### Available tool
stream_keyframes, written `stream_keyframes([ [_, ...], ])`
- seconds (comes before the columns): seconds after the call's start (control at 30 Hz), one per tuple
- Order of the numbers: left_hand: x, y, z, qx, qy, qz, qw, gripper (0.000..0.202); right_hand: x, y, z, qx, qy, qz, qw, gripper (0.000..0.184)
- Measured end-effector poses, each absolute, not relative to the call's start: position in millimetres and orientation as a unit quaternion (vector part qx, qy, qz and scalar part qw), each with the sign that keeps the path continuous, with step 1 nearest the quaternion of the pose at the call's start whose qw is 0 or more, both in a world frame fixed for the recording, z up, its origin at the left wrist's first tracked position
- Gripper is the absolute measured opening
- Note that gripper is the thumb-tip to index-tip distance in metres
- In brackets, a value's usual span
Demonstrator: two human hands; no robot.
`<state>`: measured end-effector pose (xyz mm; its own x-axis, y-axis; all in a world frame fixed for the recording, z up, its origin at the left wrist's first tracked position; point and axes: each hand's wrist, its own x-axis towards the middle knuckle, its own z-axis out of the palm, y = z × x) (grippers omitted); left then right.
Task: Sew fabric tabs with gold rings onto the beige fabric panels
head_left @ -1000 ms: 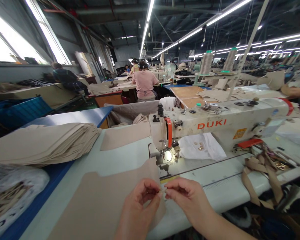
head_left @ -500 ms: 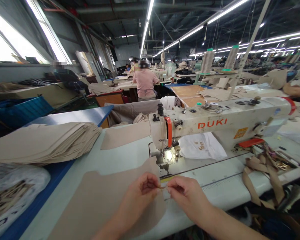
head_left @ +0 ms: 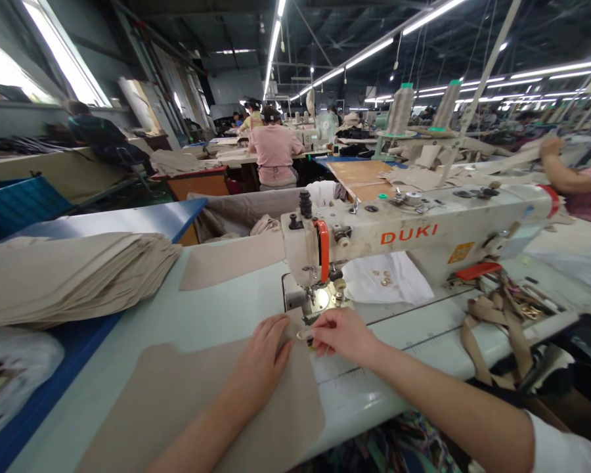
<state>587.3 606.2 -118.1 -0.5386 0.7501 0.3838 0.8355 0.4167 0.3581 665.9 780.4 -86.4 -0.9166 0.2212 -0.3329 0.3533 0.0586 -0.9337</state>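
Note:
My left hand [head_left: 266,348] lies flat on a beige fabric panel [head_left: 207,387], its fingers stretched toward the panel's upper corner. Close beside it, my right hand [head_left: 342,338] pinches a small shiny metal ring [head_left: 304,335] at that corner; whether a fabric tab is threaded on it I cannot tell. Just beyond both hands is the lit needle area of a white sewing machine [head_left: 408,226]. Several small gold rings [head_left: 384,277] rest on a white cloth [head_left: 359,279] under the machine's arm.
Stacked beige panels [head_left: 79,276] stand at the left, above a plastic bag [head_left: 24,374] of strips. Another beige piece [head_left: 231,259] lies behind the machine head. Beige straps [head_left: 497,322] hang over the table's right side. A co-worker's arm [head_left: 566,167] shows at far right.
My hands have parted from their pinch together. The left now lies flat on the panel, while the right has carried the small ring up toward the needle area. The view has shifted slightly.

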Motion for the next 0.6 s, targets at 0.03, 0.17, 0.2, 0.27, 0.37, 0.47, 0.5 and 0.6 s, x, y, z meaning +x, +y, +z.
stream_keyframes([
  [0.03,588,605,-118,-0.474,-0.836,-0.263,0.084,0.028,658,778,-86,0.199,0.725,-0.657,0.061,0.013],
  [0.17,589,604,-116,-0.470,-0.836,-0.268,0.087,0.028,635,772,-86,0.199,0.727,-0.650,0.093,0.017],
  [0.2,589,604,-115,-0.471,-0.835,-0.269,0.090,0.028,633,772,-87,0.197,0.731,-0.646,0.099,0.018],
  [0.27,589,606,-112,-0.476,-0.830,-0.273,0.099,0.026,629,772,-90,0.192,0.740,-0.636,0.105,0.019],
  [0.37,588,613,-108,-0.488,-0.817,-0.281,0.121,0.016,626,774,-95,0.188,0.757,-0.617,0.108,0.019],
  [0.47,585,621,-107,-0.502,-0.808,-0.280,0.130,0.012,624,775,-97,0.184,0.768,-0.603,0.114,0.019],
  [0.5,584,623,-106,-0.510,-0.804,-0.275,0.135,0.015,623,776,-96,0.183,0.770,-0.600,0.119,0.020],
  [0.6,583,626,-105,-0.539,-0.788,-0.251,0.158,0.019,622,776,-92,0.182,0.772,-0.594,0.135,0.021],
])
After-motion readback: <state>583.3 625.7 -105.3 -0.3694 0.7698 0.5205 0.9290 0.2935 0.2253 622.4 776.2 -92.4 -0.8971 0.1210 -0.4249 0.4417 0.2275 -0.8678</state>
